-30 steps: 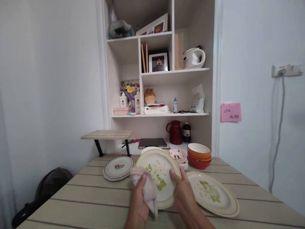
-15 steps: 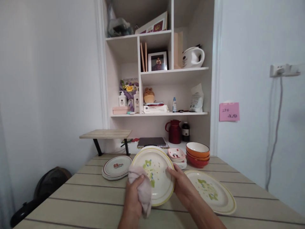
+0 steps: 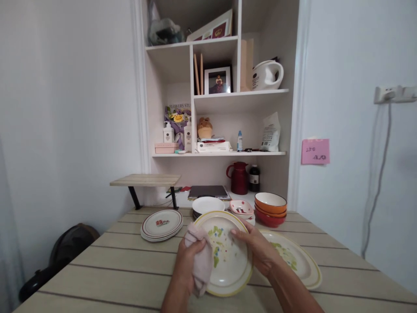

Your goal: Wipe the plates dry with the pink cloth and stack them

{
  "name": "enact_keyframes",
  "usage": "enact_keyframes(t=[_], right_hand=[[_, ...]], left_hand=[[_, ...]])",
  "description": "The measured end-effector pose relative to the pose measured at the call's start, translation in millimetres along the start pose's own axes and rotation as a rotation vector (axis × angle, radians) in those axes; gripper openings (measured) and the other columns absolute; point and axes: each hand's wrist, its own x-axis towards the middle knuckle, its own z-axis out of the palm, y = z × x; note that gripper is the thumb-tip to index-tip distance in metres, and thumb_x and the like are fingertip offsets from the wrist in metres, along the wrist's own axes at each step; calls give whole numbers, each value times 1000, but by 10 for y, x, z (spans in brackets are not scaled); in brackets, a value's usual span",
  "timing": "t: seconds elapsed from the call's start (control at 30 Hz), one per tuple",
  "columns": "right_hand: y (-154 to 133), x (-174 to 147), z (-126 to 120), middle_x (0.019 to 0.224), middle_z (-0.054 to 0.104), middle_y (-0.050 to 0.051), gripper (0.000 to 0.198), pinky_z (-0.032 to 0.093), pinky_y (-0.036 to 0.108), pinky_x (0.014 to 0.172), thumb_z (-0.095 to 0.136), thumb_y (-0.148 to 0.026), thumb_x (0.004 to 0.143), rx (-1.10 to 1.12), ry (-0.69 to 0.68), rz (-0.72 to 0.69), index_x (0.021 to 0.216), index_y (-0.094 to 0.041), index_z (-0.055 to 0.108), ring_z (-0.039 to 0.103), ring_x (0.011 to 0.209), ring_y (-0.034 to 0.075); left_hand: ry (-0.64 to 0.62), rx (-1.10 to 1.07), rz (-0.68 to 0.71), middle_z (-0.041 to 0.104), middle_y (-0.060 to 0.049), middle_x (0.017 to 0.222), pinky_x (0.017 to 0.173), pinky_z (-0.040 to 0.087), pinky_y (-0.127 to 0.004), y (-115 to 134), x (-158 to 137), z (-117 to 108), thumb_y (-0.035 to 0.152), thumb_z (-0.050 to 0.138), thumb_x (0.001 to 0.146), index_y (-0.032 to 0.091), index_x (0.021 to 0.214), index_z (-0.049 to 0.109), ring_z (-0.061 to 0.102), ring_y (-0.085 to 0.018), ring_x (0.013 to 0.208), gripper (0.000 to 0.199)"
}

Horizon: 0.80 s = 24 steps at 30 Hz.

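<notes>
One yellow-rimmed floral plate (image 3: 228, 260): between both hands, raised above the slatted tabletop (image 3: 124, 256), face tilted up; longer axis seems to run from upper left to lower right
Left hand (image 3: 186, 266): curled closed round a pale pink cloth (image 3: 201, 261), which meets the plate's left rim
Right hand (image 3: 256, 248): partly closed on the right rim, thumb on the face
Nearer hand: right, touching directly
Writing: "FLOWERS STU" on the bouquet sign (image 3: 179, 106), cut off; seemingly "250" on the pink sticky note (image 3: 315, 150), rest illegible

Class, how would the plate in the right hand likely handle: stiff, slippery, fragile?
Held tilted in the right hand, the plate shows no sag, so it is probably stiff. Its glossy highlight suggests a slippery surface. Its ceramic-like shine hints it may chip.
</notes>
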Motion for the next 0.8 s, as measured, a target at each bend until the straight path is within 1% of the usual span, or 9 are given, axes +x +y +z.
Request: enact_keyframes(t=[0.07,0.1,0.2,0.3,0.4,0.57,0.73,0.8], right_hand=[[12,1,-4,92,77,10,61,57,40,73,81,-27,64,-17,-25,19,121,-18,60,72,73,25],[21,7,-3,90,77,10,60,58,40,71,81,-25,64,-15,-15,23,119,-18,60,72,72,25],[79,55,8,79,77,8,56,57,38,61,79,-22,61,27,101,7,114,-18,62,71,63,25],[177,118,41,71,76,5,59,57,37,57,77,-18,57,103,232,-9,114,-18,60,69,57,25],[287,161,95,69,76,3,69,57,38,58,78,-16,54,195,316,-43,119,-19,56,70,58,26],[452,173,199,75,77,3,80,58,39,63,81,-19,56,327,397,-132,129,-24,48,72,62,24],[580,151,319,83,78,1,78,60,41,71,78,-17,64,440,414,-160,134,-30,46,73,73,24],[616,152,357,86,78,0,76,60,43,73,76,-18,67,483,407,-159,135,-32,45,74,77,25]], left_hand=[[1,-12,-17,76,-15,95,78,55,-40,-8,10,2,29,81,61,12,103,68,71,-31,87,47],[4,-19,-29,76,-16,98,80,55,-41,-17,17,1,30,82,61,12,104,68,71,-32,90,49],[37,-47,-81,76,-17,100,83,55,-42,-67,42,-11,31,83,62,11,106,67,71,-33,93,51],[122,-84,-123,76,-16,98,83,56,-42,-126,81,-25,31,82,63,12,108,66,72,-32,92,51],[184,-143,-126,76,-15,101,82,57,-41,-164,130,-31,29,81,64,14,110,65,72,-31,92,51],[191,-270,-105,75,-13,106,82,58,-43,-217,181,-18,26,78,68,16,114,64,71,-32,97,50],[201,-372,-192,76,-14,100,85,57,-42,-349,144,79,24,74,72,13,110,65,71,-31,97,40],[187,-385,-198,76,-13,98,85,57,-42,-406,131,119,23,73,73,13,108,65,71,-30,95,37]])
